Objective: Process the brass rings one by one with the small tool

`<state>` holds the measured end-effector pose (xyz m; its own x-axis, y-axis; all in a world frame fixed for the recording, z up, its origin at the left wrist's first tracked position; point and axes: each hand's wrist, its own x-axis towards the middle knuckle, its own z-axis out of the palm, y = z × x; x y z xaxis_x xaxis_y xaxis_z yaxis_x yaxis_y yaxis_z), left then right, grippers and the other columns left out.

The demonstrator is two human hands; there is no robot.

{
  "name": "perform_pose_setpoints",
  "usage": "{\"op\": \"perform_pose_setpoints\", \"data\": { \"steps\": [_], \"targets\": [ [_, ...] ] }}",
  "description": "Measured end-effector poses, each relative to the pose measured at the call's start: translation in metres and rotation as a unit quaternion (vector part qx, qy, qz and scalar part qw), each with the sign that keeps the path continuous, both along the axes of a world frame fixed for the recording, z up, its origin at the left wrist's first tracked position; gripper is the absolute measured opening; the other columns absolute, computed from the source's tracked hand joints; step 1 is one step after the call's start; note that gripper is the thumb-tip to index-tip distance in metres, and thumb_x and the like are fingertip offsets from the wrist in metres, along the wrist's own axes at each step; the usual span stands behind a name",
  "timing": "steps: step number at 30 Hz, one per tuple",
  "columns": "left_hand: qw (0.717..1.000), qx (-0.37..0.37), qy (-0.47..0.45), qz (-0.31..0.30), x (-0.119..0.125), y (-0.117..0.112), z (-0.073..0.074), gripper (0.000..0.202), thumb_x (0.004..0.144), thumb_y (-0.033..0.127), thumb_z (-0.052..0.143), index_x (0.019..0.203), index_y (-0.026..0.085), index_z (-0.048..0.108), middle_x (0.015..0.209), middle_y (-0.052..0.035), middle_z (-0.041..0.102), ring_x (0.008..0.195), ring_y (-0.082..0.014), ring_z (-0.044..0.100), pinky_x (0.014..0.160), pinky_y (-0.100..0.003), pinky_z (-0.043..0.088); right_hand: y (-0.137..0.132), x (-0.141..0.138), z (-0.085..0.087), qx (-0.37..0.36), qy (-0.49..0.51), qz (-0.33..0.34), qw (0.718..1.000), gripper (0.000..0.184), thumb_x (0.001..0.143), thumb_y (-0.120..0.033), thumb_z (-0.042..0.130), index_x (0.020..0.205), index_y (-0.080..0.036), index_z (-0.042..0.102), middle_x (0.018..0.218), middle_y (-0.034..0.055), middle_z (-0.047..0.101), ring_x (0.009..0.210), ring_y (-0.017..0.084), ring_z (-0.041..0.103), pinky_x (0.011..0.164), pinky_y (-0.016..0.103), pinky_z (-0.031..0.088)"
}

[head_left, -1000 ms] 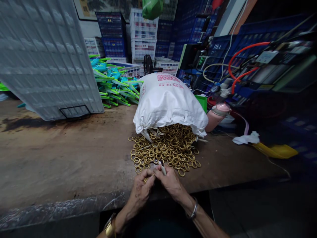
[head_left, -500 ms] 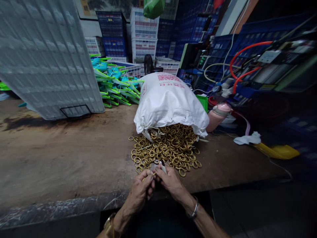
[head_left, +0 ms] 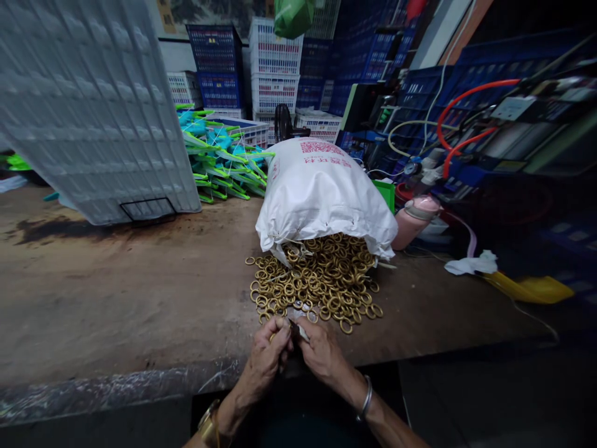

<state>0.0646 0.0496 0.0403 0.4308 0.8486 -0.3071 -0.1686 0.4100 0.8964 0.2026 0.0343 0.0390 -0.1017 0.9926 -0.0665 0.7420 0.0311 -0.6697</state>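
My left hand point(head_left: 269, 345) is closed in a pinch on a brass-coloured ring point(head_left: 272, 336), of which only a sliver shows between the fingers. My right hand point(head_left: 321, 348) is closed round a small knife point(head_left: 302, 333) with a pale handle and a dark blade, its tip turned towards my left fingertips. Both hands are close together at the table's front edge. Just beyond them a heap of brass-coloured rings point(head_left: 321, 274) spills from the mouth of a white sack point(head_left: 326, 193) lying on its side.
A translucent ribbed plastic panel point(head_left: 102, 124) stands at the left on the wooden table point(head_left: 140, 298). Green and blue plastic pieces point(head_left: 224, 162) are piled behind it. At the right are a pink bottle point(head_left: 413, 221), a yellow item point(head_left: 532, 287) and a machine with red hoses point(head_left: 466, 99). Crates point(head_left: 275, 62) are stacked behind.
The knife has swung from pointing up and away to lying with its blade towards my left hand. My left hand stays pinched on the ring. The view has shifted slightly.
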Motion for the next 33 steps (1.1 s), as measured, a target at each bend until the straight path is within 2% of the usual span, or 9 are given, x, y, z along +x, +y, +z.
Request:
{"op": "perform_pose_setpoints", "data": {
  "steps": [7, 17, 21, 25, 30, 33],
  "targets": [
    [0.999, 0.024, 0.034, 0.004, 0.0, 0.0, 0.008, 0.038, 0.073, 0.055, 0.054, 0.069, 0.018, 0.045, 0.054, 0.0065, 0.043, 0.039, -0.0038, 0.031, 0.036, -0.015, 0.023, -0.001, 0.001, 0.004, -0.009, 0.011, 0.017, 1.0, 0.022, 0.068, -0.005, 0.037, 0.075, -0.02, 0.051, 0.068, -0.0001, 0.059, 0.061, 0.012, 0.05, 0.058, 0.02, 0.033],
    [0.998, 0.05, 0.039, -0.013, -0.003, 0.002, 0.001, 0.036, 0.076, 0.052, 0.051, 0.066, 0.019, 0.044, 0.052, 0.0068, 0.039, 0.041, -0.0047, 0.028, 0.039, -0.017, 0.021, -0.003, 0.001, 0.008, -0.014, 0.005, 0.036, 0.999, 0.024, 0.071, -0.006, 0.037, 0.081, -0.02, 0.054, 0.073, 0.0013, 0.062, 0.065, 0.012, 0.054, 0.06, 0.021, 0.034],
    [0.997, 0.06, 0.042, -0.011, -0.003, 0.001, 0.003, 0.036, 0.076, 0.052, 0.052, 0.065, 0.018, 0.044, 0.053, 0.0067, 0.038, 0.042, -0.0046, 0.028, 0.038, -0.017, 0.021, -0.004, 0.0, 0.011, -0.02, -0.021, 0.041, 0.999, 0.031, 0.067, -0.004, 0.037, 0.086, -0.021, 0.056, 0.074, 0.0011, 0.063, 0.066, 0.013, 0.055, 0.059, 0.021, 0.033],
    [0.998, 0.046, 0.044, -0.013, -0.004, -0.008, 0.009, 0.039, 0.077, 0.054, 0.049, 0.064, 0.018, 0.045, 0.052, 0.0056, 0.042, 0.039, -0.004, 0.03, 0.037, -0.016, 0.022, -0.004, 0.005, 0.013, -0.029, -0.088, 0.029, 0.995, 0.033, 0.064, -0.004, 0.039, 0.087, -0.021, 0.056, 0.07, 0.0007, 0.063, 0.062, 0.013, 0.054, 0.056, 0.022, 0.03],
    [0.997, 0.004, -0.049, -0.052, -0.006, -0.019, 0.022, 0.031, 0.079, 0.048, 0.052, 0.071, 0.018, 0.048, 0.056, 0.0034, 0.051, 0.037, -0.0036, 0.035, 0.034, -0.015, 0.024, -0.005, 0.019, 0.007, -0.004, -0.142, -0.038, 0.989, 0.027, 0.074, -0.009, 0.038, 0.091, -0.02, 0.057, 0.072, 0.0026, 0.064, 0.064, 0.014, 0.056, 0.056, 0.022, 0.029],
    [0.99, -0.055, -0.122, -0.036, -0.004, -0.015, 0.025, 0.031, 0.077, 0.047, 0.054, 0.071, 0.017, 0.049, 0.059, 0.0027, 0.052, 0.037, -0.0035, 0.034, 0.032, -0.015, 0.023, -0.005, 0.024, 0.002, 0.042, -0.14, -0.075, 0.986, 0.021, 0.078, -0.013, 0.039, 0.09, -0.02, 0.055, 0.073, 0.0027, 0.064, 0.065, 0.014, 0.057, 0.057, 0.022, 0.03]
  ]
}}
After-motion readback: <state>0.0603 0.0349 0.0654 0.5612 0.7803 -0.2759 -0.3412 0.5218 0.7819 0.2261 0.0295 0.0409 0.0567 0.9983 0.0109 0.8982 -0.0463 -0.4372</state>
